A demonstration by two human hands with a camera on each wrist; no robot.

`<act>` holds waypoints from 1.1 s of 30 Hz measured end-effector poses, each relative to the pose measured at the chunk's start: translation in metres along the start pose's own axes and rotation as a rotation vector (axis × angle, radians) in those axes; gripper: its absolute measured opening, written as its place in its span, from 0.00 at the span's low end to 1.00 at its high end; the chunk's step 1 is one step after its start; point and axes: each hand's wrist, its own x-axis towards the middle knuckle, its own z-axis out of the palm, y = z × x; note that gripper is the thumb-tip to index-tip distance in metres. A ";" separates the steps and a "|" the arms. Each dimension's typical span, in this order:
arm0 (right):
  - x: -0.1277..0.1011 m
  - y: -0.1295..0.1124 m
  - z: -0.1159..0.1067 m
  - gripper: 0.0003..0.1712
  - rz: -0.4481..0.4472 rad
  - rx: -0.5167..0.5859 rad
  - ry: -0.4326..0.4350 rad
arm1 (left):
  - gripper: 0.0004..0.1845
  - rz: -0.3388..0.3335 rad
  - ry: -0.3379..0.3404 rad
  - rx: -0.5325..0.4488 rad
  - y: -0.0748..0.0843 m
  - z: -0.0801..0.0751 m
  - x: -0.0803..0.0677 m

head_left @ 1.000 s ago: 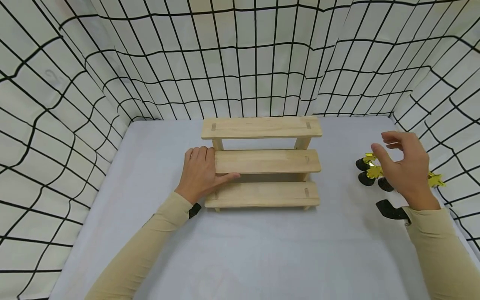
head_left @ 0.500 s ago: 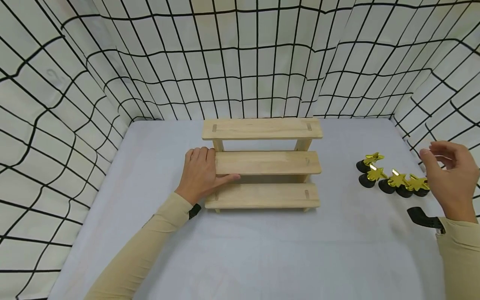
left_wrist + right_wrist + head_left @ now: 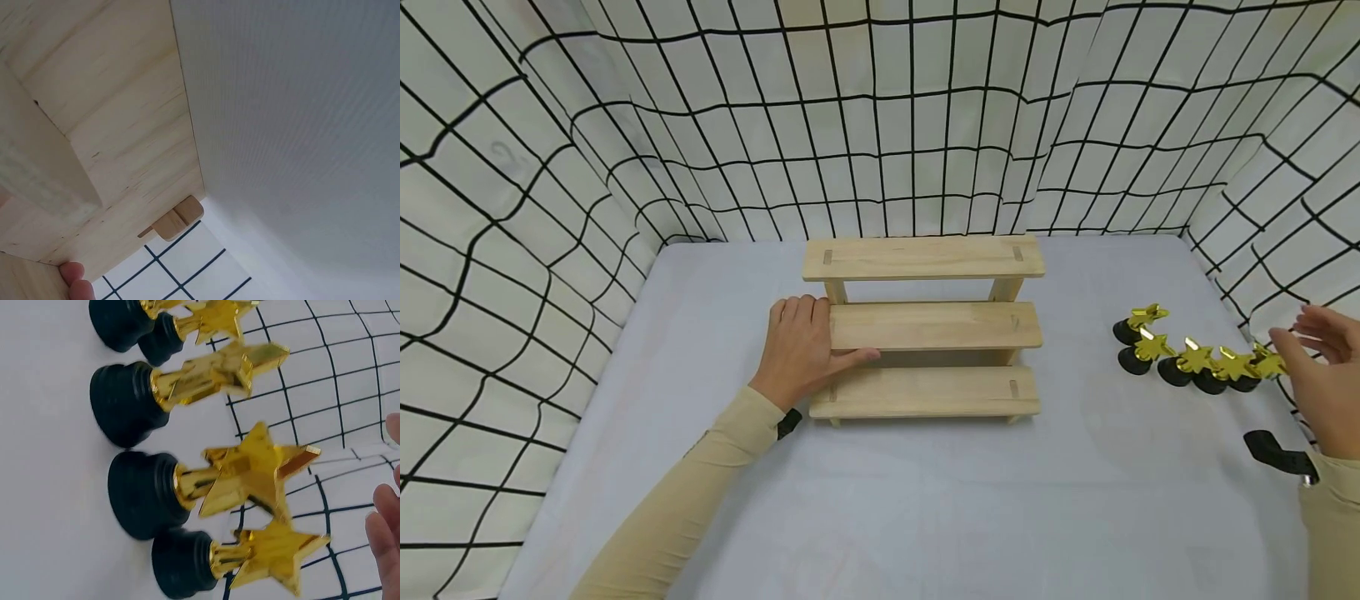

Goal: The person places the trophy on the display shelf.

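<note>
Left hand [image 3: 801, 346] rests flat, fingers relaxed, against the wooden stepped stand [image 3: 925, 325] at centre. Right hand [image 3: 1326, 379], partly cut off at right edge, hovers unclenched beside gold star trophies [image 3: 1195, 360].

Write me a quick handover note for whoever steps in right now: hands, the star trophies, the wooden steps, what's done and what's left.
Left hand: rests on the left end of the wooden step shelf, thumb under the middle step.
Right hand: open, holds nothing, just right of the star trophies.
Trophies: five in view, upright in a row on the table, right of the shelf.
Done: none on the shelf; all three steps bare.
Left: probably lifting each trophy onto the steps.
</note>
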 end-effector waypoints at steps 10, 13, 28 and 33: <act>0.006 0.023 0.003 0.31 0.112 -0.003 -0.007 | 0.47 -0.005 0.007 -0.018 0.001 0.000 0.000; 0.007 0.027 0.004 0.31 0.111 -0.012 -0.006 | 0.47 0.000 0.019 -0.019 0.001 0.001 -0.001; 0.012 0.049 0.008 0.36 0.230 -0.068 -0.142 | 0.48 0.009 0.045 -0.016 0.002 0.001 -0.001; 0.013 0.056 0.010 0.36 0.209 -0.044 -0.142 | 0.48 0.004 0.043 -0.024 0.001 0.003 -0.002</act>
